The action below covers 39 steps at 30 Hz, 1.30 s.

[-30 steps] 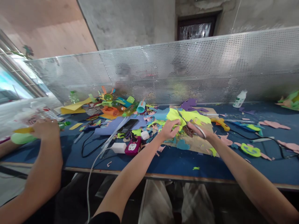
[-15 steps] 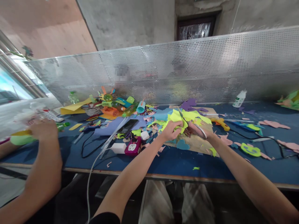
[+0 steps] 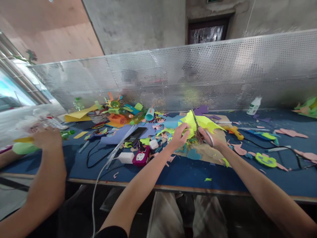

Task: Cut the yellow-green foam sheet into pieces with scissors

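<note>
My left hand (image 3: 180, 136) pinches a sheet of bright yellow-green paper (image 3: 187, 119) by its near left edge. In my right hand (image 3: 207, 138) is a pair of scissors (image 3: 194, 119), fingers wrapped round the pale handle. The blades point away from me and lie against the yellow paper; whether they are apart I cannot tell. Under both hands is a piece of brown cardboard (image 3: 210, 152) strewn with small scraps. A blue paper shape (image 3: 193, 154) rests on it, and purple paper (image 3: 201, 110) lies behind.
Left of my hands are a phone (image 3: 135, 134), a magenta box (image 3: 141, 155) and a white adapter (image 3: 125, 157) with a cable. A yellow glue gun (image 3: 234, 132) and white bottle (image 3: 254, 105) stand right. A co-worker's hand (image 3: 47, 137) works at far left. Perforated metal panel (image 3: 168, 79) borders the back.
The scissors and my right hand have shifted slightly left, and the blades stand more upright against the paper. My left hand has moved a little left; the yellow paper has turned.
</note>
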### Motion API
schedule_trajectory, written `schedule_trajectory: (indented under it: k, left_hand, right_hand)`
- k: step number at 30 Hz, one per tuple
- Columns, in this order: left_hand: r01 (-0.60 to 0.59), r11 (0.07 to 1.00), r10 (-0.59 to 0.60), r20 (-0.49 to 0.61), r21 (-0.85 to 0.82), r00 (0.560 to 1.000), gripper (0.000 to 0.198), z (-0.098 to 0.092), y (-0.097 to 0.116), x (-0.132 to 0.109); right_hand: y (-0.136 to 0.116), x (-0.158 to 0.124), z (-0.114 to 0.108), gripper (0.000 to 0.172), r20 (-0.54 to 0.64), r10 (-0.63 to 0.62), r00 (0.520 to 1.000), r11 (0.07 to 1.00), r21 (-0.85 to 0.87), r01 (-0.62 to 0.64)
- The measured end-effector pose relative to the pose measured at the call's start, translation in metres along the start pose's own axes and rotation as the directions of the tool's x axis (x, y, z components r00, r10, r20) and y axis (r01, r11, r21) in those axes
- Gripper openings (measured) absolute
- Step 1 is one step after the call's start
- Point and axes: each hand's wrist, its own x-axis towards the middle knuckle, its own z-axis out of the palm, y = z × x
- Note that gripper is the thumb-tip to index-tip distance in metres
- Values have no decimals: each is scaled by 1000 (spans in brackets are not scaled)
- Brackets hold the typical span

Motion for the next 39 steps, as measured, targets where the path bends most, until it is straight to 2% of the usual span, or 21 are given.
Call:
schedule_trajectory:
  k: [4, 8, 10, 14, 17, 19, 23, 27, 31, 34, 37, 39]
  left_hand:
    - [100, 989, -111, -106, -104, 988, 30, -4, -2, 2]
    - [173, 951, -231, -217, -257, 948, 32, -7, 0, 2]
    - [180, 934, -267, -269, -309, 925, 32, -8, -1, 4]
    - [156, 900, -309, -341, -408, 888, 33, -8, -10, 9]
    - [128, 876, -329, -385, -465, 862, 34, -12, -21, 14]
    - [99, 872, -312, -388, -480, 867, 34, -15, -25, 16]
    - [117, 893, -268, -304, -435, 914, 34, -18, -26, 14]
    - [128, 907, -259, -292, -402, 921, 33, -18, -20, 12]
    - [180, 919, -286, -275, -352, 918, 33, -19, -11, 12]
    - [213, 932, -304, -318, -292, 898, 32, -16, -2, 13]
    - [215, 933, -317, -378, -288, 870, 32, -12, 3, 15]
    - [214, 925, -331, -390, -313, 859, 35, -9, 3, 16]
  right_hand:
    - [-1, -1, 2, 61, 27, -2, 1000, 1000, 4, 2]
    - [-7, -4, -3, 60, 46, -5, 999, 1000, -19, 6]
    - [-10, -5, -6, 63, 81, 18, 997, 1000, -15, -17]
    - [-15, -9, -9, 68, 244, 46, 969, 999, -6, -45]
    - [-21, -12, -8, 67, 266, 29, 963, 999, -46, -17]
    - [-26, -13, -7, 67, 252, 25, 967, 997, -72, -7]
    - [-37, -16, -8, 60, 250, -27, 968, 995, -91, 51]
    - [-40, -16, -7, 52, 165, -19, 986, 993, -110, 38]
    - [-31, -11, -2, 55, 65, 12, 998, 992, -123, -4]
    - [-24, -6, 2, 57, -61, 28, 998, 996, -83, -34]
    - [-19, -3, 3, 57, -230, 61, 971, 997, -38, -71]
    - [-18, -2, 3, 56, -350, 61, 935, 991, -93, -100]
